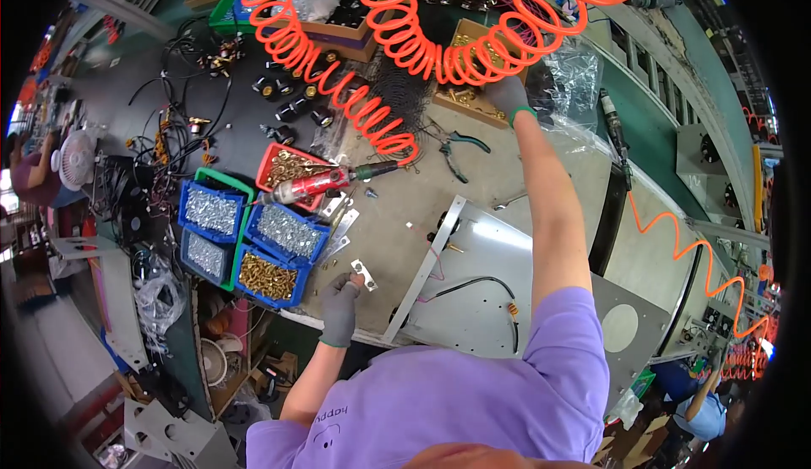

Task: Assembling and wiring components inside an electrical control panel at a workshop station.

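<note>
Landmark: the red power screwdriver (312, 185) lies across a red tray (263, 170) of small metal parts, its rear end joined to an orange coiled hose (390, 143).
Left hand: gloved in grey, the left hand (340, 310) is nearer the body than the screwdriver and slightly to its right.
Left arm: bent and kept close in, the left forearm (311, 383) angles forward from beside the torso.
Left fingers: thumb and fingertips are pinched together on one end of a small silver plate (366, 276).
Plate: it sticks out past the fingertips, on the body side of the screwdriver.
Right arm: the right forearm (553, 215) stretches forward, elbow nearly straight.
Right hand: also grey-gloved, the right hand (507, 95) dips into a cardboard box (475, 114) of brass fittings, beyond the screwdriver and to its right.
Right fingers: hidden at the box; whether they are apart or gripping, one cannot tell.
Panel: a grey metal panel (486, 253) lies right of the screwdriver, closer to the body.
</note>
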